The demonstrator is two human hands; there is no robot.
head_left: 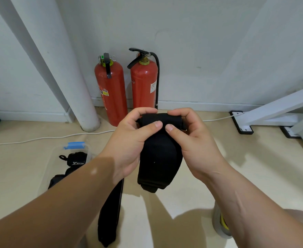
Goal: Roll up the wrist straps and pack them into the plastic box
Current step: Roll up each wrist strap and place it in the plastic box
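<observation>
A black wrist strap (158, 158) is held up in the middle of the view, its top end curled into a small roll and its loose tail hanging down. My left hand (132, 140) and my right hand (190, 138) both pinch that roll, thumbs on its near side. A clear plastic box (57, 158) with a blue latch lies on the floor at the left, with rolled black straps (75, 160) inside; my left forearm hides part of it. Another black strap (111, 215) lies flat on the floor below my left wrist.
Two red fire extinguishers (111, 90) stand against the wall behind my hands, beside a white pipe (72, 83). A white cable (39, 138) runs along the floor. A white frame leg (272, 111) is at the right, a tape roll (220, 224) near my right forearm.
</observation>
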